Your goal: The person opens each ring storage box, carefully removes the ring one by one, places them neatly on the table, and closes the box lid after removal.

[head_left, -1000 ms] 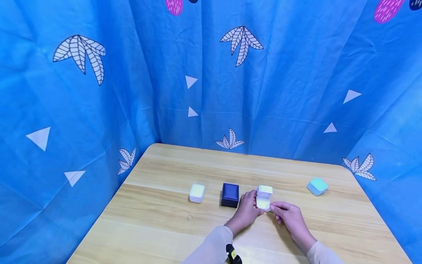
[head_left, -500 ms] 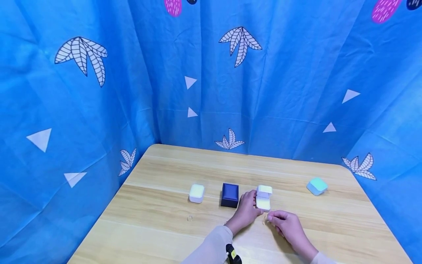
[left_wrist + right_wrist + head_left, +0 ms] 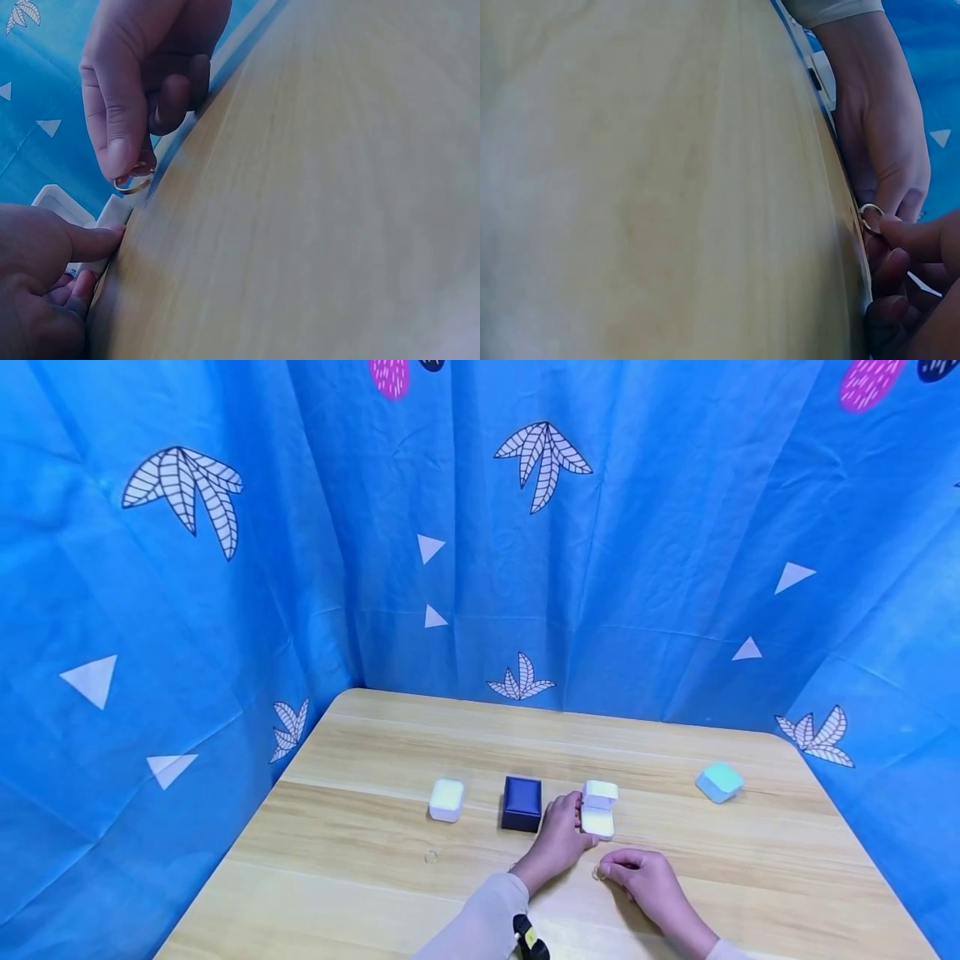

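My left hand (image 3: 561, 835) holds a small white ring box (image 3: 597, 821) from its left side, the thumb at its front edge. The box stands with its lid raised. In front of it, my right hand (image 3: 647, 881) pinches a thin gold-coloured ring (image 3: 133, 190) between thumb and fingertips, apart from the box. The left wrist view shows the ring just above the box's near corner, held in the fingertips. Most of the box is hidden behind the left hand there.
Left of the hands stand a dark blue box (image 3: 522, 803) and a closed white box (image 3: 447, 800). A teal-topped box (image 3: 720, 782) is at the right. Another ring (image 3: 431, 862) lies on the wooden table (image 3: 360, 893). Blue curtain (image 3: 637, 568) hangs behind.
My right hand has drawn back from the open white ring box toward me, bringing the ring with it. The left hand stays in place on the box.
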`<control>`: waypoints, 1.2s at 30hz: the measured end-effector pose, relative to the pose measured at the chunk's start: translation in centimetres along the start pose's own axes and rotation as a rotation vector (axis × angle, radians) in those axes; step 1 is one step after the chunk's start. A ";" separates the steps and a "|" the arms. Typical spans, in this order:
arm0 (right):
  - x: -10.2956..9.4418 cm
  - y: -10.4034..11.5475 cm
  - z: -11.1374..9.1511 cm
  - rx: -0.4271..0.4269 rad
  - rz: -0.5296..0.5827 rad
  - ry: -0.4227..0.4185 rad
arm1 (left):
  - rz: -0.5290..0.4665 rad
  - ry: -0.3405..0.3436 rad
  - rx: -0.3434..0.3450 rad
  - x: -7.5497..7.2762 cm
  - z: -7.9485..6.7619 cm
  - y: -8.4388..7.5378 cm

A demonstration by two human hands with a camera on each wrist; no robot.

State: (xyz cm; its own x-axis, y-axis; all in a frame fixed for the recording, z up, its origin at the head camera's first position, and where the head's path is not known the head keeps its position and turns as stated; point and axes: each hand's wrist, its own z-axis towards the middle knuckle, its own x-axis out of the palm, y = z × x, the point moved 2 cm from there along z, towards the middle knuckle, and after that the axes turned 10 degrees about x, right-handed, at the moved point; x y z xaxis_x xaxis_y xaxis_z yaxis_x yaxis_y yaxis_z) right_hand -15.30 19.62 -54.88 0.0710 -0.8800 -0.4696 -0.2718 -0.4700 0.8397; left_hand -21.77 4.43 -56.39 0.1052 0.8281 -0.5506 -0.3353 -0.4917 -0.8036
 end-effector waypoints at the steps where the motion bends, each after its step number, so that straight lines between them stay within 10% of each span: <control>1: 0.0 0.0 -0.1 -0.007 -0.012 0.002 | 0.002 -0.001 0.000 0.0 0.0 0.0; 36: -0.1 0.6 -0.7 -0.102 -0.220 -0.117 | 0.023 -0.003 0.010 0.0 -0.1 -0.2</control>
State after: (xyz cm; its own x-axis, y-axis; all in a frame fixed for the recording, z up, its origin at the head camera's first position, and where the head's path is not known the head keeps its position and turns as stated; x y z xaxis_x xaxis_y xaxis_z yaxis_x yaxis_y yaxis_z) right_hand -14.79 19.36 -54.14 0.0047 -0.7449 -0.6672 -0.1635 -0.6588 0.7343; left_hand -21.57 4.55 -56.24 0.0943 0.8177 -0.5679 -0.3464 -0.5078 -0.7887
